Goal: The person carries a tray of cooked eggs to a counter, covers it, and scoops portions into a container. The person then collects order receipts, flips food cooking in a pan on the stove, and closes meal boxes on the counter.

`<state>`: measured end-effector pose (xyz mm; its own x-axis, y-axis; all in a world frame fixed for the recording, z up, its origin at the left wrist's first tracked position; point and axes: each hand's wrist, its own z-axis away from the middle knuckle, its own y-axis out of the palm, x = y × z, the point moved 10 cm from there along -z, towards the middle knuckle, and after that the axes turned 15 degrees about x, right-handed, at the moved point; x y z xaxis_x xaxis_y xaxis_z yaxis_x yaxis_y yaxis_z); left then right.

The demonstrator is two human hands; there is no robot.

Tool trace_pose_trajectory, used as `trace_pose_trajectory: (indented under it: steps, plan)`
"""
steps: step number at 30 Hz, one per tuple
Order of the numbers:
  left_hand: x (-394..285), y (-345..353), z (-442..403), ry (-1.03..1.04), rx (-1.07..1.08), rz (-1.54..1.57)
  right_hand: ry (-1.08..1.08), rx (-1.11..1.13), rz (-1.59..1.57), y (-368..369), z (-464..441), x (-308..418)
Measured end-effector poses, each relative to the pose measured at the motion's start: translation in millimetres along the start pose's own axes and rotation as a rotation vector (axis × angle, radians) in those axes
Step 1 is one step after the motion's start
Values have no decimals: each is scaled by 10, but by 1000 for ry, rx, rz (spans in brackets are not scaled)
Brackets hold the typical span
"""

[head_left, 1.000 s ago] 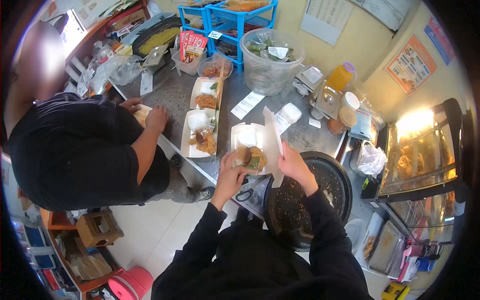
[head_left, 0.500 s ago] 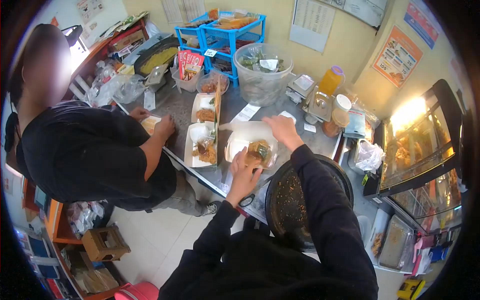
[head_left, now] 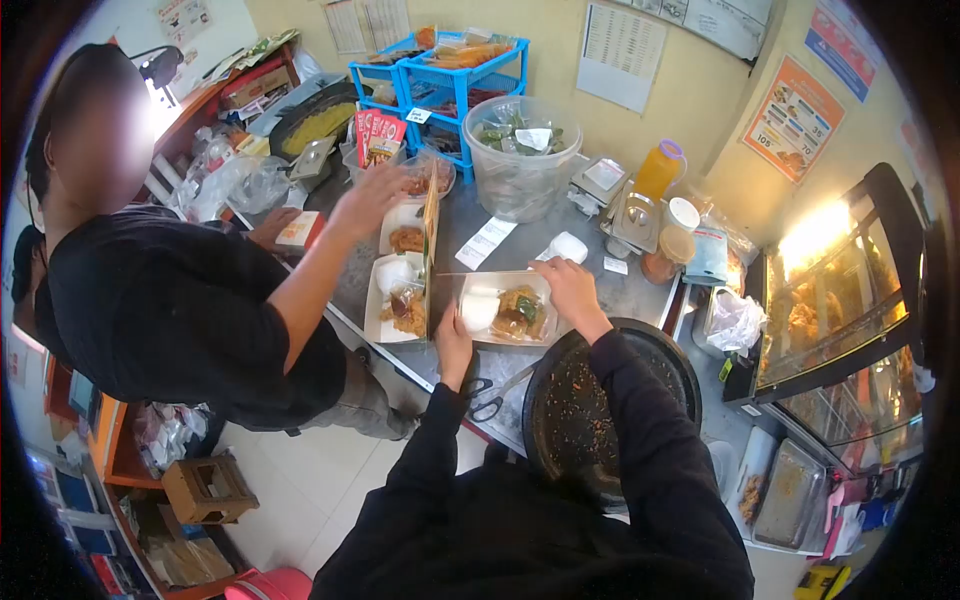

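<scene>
An open meal box [head_left: 545, 335] with a white wrapped portion [head_left: 478, 311] and fried chicken [head_left: 520, 312] lies on the metal table [head_left: 350, 298]. My left hand [head_left: 453, 345] grips the box's left side, thumb up. At its upper right edge, my right hand [head_left: 566, 285] holds the rim with bent fingers. Beside it on the left stand two more open boxes, the nearer one [head_left: 383, 328] with chicken and a white portion, their lids upright. A wrapped white portion [head_left: 567, 247] rests behind my right hand.
A co-worker [head_left: 180, 310] at the left holds a small box [head_left: 300, 230] and reaches over the farther meal box. Nearby are a round black tray [head_left: 612, 400], scissors [head_left: 487, 400], a receipt [head_left: 485, 243], a plastic tub [head_left: 522, 180], blue racks [head_left: 465, 75] and a lit display case [head_left: 830, 290].
The meal box has turned, its lid now at the left. My left hand has moved from the chicken to the box's left side. The co-worker's hand has risen towards the back.
</scene>
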<state>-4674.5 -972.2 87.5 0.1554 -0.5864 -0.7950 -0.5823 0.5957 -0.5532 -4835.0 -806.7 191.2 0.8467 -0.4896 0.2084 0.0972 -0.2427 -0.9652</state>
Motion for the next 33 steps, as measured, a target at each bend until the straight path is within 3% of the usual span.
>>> trace_pose_trajectory:
  steps: [2, 5, 6, 12, 15, 16, 19, 20, 23, 24, 27, 28, 31, 33]
  plan:
    - [31, 67, -42, 50, 8, 104, -20, -7, 13, 14, -83, -68]
    - [182, 337, 53, -184, 164, 434, -47, 10, 2, 52, -72, -121]
    - [261, 432, 86, -241, 113, 662, -52, 35, -44, 88, -45, -135]
    - [518, 599, -102, -223, 91, 546, -71, 151, -261, 239, 355, -125]
    - [611, 333, 220, -283, -307, 480, 79, 150, -189, 482, 403, -241]
    - [-105, -49, 386, -243, -446, 283, 99, 171, -169, 564, 417, -243]
    - [-605, -88, 294, -68, -413, -196, 168, 252, -111, 698, 420, -194]
    - [-735, 80, 111, -3, -169, -171, 197, 291, -93, 682, 414, -145]
    - [-756, 394, -141, -100, -111, -586, 304, 307, -124, 676, 386, -175]
    - [-520, 542, -183, -215, 32, -573, 342, 296, -149, 672, 379, -207]
    - [-419, 611, -53, -220, 82, -505, 580, 135, -257, 910, 474, -468]
    - [-420, 607, -29, -212, 74, -492, 428, 160, -149, 910, 349, -355]
    - [-334, 507, 52, -238, 18, -423, 504, 208, -412, 1104, 263, -423]
    - [-227, 416, 78, -261, 19, -346, 483, 53, -640, 1042, 289, -471]
